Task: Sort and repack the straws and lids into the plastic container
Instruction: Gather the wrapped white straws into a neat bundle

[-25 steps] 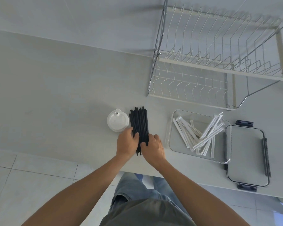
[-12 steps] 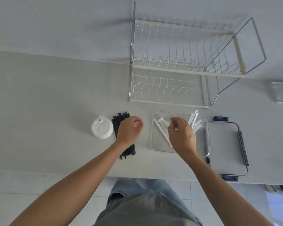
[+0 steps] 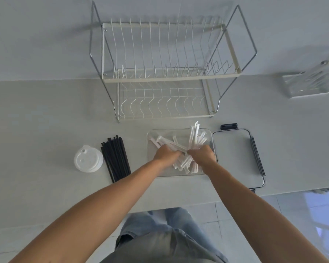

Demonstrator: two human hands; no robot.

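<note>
On the left part of the pale table [image 3: 36, 118], a white domed lid [image 3: 88, 158] lies flat, and just beside it to the right sits a bundle of black straws [image 3: 115, 158], laid side by side and pointing away from the person. Further right, a clear plastic container [image 3: 150, 135] rests on the table near its front edge, holding a loose heap of white paper-wrapped straws [image 3: 195, 136]; some lie flat across the bottom, others stand tilted so that their ends rise past the far rim. Both bare forearms reach into this container. The left hand [image 3: 164, 153] is curled down among the wrapped straws, its fingers closed around several of them at the middle of the heap. The right hand [image 3: 202, 154] is closed likewise, gripping a fan of wrapped straws whose upper ends splay upward and away. The two hands almost touch at the knuckles. Just beside the container on the right lies its flat lid [image 3: 234, 154], with dark clips at the far end and along the right side. Behind all of this, against the wall, stands a two-tier wire dish rack [image 3: 165, 78]. At the far right edge sits a clear box-like object [image 3: 311, 82], too blurred to identify.
</note>
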